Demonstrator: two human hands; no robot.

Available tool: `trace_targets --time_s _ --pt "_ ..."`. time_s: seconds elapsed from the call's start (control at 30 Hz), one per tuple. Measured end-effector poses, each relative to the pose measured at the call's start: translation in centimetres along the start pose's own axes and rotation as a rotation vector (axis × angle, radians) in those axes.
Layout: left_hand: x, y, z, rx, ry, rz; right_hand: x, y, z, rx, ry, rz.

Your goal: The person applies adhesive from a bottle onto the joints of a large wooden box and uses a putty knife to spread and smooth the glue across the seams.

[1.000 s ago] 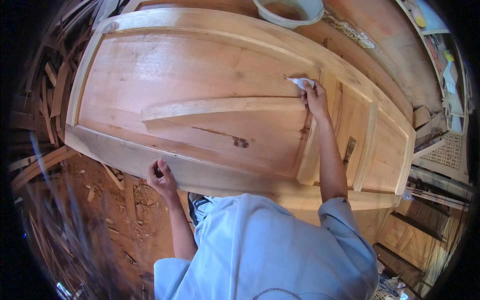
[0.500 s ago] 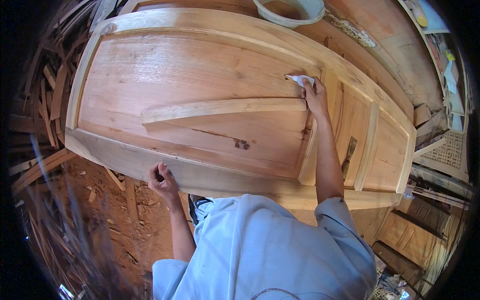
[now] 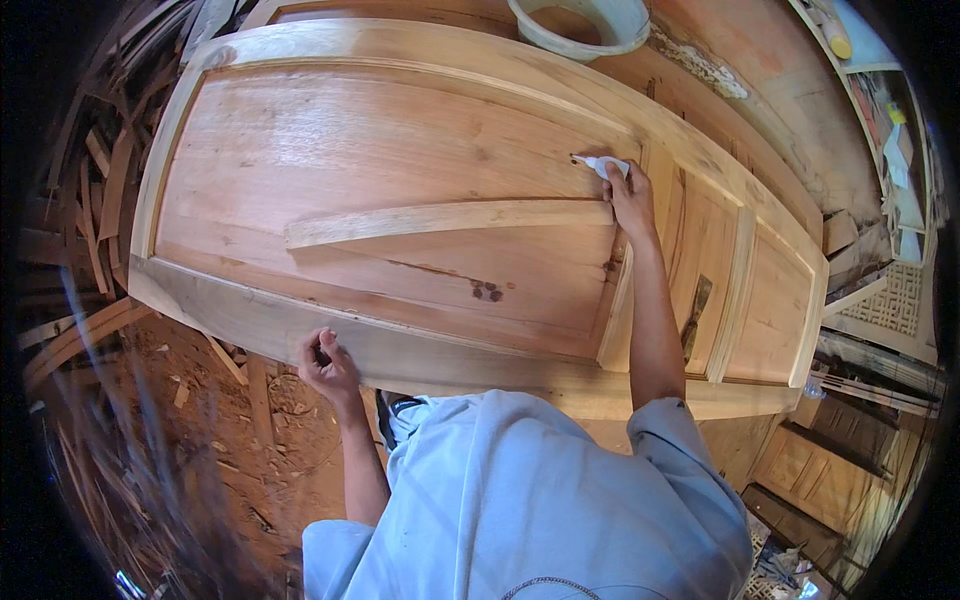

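Observation:
My right hand (image 3: pixel 630 195) is closed around a small white squeeze bottle (image 3: pixel 608 166) with a narrow nozzle. The nozzle points left, at a small dark spot on the wooden door panel (image 3: pixel 400 120); whether it touches the wood I cannot tell. Under that hand, a loose wooden strip (image 3: pixel 450 216) lies across the panel with its right end near my wrist. My left hand (image 3: pixel 328 362) hovers by the door's near edge with its fingers curled in; what they hold, if anything, is hidden. Dark brown spots (image 3: pixel 487 291) and a thin crack mark the panel below the strip.
A whitish plastic basin (image 3: pixel 585 45) stands beyond the door's far edge. Scrap wood (image 3: pixel 110 190) is heaped at the left, above reddish dirt ground (image 3: pixel 290 430). A dark flat piece (image 3: pixel 697 315) rests on the door's right part. Shelves with small items line the far right.
The white bottle has tilted a little, and its body sits slightly lower. My left hand keeps its curled pose in nearly the same place.

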State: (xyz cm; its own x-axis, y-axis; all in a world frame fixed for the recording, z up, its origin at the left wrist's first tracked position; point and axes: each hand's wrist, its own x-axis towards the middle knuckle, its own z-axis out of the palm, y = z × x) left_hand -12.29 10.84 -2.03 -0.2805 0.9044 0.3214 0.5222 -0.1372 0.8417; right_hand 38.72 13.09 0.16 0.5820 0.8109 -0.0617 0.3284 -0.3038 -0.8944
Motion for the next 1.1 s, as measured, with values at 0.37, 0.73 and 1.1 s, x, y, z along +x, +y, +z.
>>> trace_targets --time_s 0.37,0.73,1.1 --pt "-0.3 0.0 -0.6 0.032 -0.044 -0.097 -0.3 -0.4 0.0 0.016 0.004 0.015" --pt "-0.2 -0.3 -0.1 -0.008 0.016 -0.009 -0.3 -0.4 0.3 0.075 0.005 0.056" --pt "-0.3 -0.1 -0.3 0.037 -0.006 -0.023 -2.3 -1.2 -0.2 0.440 0.164 0.110"
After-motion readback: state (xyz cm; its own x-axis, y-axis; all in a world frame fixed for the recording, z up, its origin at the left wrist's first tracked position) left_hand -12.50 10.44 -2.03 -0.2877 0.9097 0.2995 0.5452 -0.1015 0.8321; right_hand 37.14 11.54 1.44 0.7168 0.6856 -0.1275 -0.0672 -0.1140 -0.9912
